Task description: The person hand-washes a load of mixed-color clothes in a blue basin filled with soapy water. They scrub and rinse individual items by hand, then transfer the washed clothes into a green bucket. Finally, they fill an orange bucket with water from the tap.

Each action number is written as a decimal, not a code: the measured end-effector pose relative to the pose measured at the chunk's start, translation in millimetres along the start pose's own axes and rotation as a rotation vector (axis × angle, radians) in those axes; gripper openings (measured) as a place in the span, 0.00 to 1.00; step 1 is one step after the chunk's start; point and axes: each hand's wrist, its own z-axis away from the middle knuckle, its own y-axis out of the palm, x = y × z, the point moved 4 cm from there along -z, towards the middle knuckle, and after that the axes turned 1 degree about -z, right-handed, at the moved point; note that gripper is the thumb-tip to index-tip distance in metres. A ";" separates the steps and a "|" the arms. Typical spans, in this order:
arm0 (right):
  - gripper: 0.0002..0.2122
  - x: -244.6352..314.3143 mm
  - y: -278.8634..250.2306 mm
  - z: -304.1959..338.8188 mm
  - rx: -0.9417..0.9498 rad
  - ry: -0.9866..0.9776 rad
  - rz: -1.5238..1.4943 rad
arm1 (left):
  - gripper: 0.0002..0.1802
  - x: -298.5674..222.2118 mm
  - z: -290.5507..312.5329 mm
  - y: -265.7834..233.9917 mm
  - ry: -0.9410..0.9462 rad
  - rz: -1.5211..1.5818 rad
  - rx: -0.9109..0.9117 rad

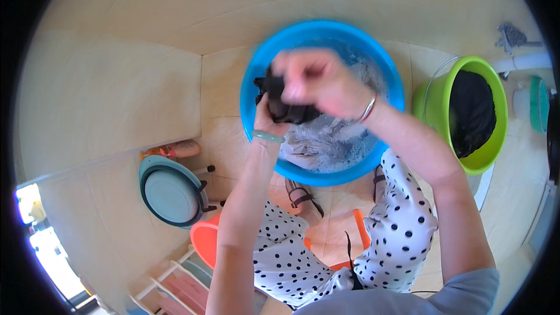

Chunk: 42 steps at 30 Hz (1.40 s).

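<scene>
Head view: black cloth [279, 100] between the hands [269, 118] [328, 84]

A pale green bangle [268, 136] is sitting behind the left hand [269, 118], a silver bangle [368, 108] behind the right hand [329, 84]. Farther back, a grey-blue short-sleeved top [466, 293] is showing; below, black-dotted white trousers [402, 232] and dark strapped sandals [301, 196] are showing.

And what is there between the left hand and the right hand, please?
In the head view, dark cloth lies between the left hand and the blurred right hand, over the blue basin.
</scene>
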 end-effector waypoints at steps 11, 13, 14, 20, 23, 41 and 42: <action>0.24 -49.8 -86.0 32.6 -0.741 0.451 0.202 | 0.19 8.0 41.6 37.4 -0.183 0.322 0.024; 0.26 -55.7 -61.0 37.8 -0.685 0.487 -0.183 | 0.20 8.9 53.6 43.6 -0.191 0.275 -0.005; 0.27 -57.1 -51.8 38.6 -0.557 0.475 -0.371 | 0.21 10.3 59.1 47.8 -0.196 0.253 -0.018; 0.27 -16.0 -5.4 34.5 -0.484 0.455 -0.421 | 0.22 19.9 81.7 61.1 -0.270 0.149 0.081; 0.19 -3.9 -6.8 22.9 -0.579 0.392 -0.202 | 0.20 16.7 76.0 52.9 -0.205 0.084 0.108; 0.10 -30.4 -33.1 21.5 -0.707 0.155 1.242 | 0.19 25.0 40.2 30.5 0.557 -0.914 -0.097; 0.14 -28.9 -44.9 28.9 -0.719 0.178 1.226 | 0.18 24.1 48.6 41.4 0.557 -1.023 -0.116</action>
